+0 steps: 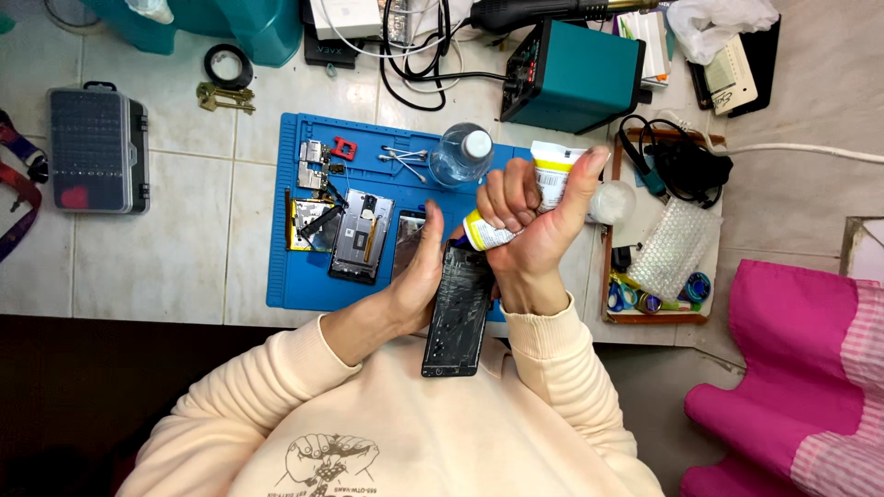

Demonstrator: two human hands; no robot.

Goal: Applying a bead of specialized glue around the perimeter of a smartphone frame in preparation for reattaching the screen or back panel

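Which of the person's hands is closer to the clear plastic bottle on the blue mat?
Right. The right hand, gripping a glue tube, sits just below the bottle; the left hand is lower, on the phone.

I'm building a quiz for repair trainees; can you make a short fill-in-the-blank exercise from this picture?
1. The right hand squeezes a white and yellow ____ over the phone.
2. The left hand steadies a dark phone panel whose glass looks ____.
3. The phone parts lie on a work mat coloured ____.
4. Just beyond the hands on the mat stands a clear plastic ____ with a white cap.

Missing words: tube; cracked; blue; bottle
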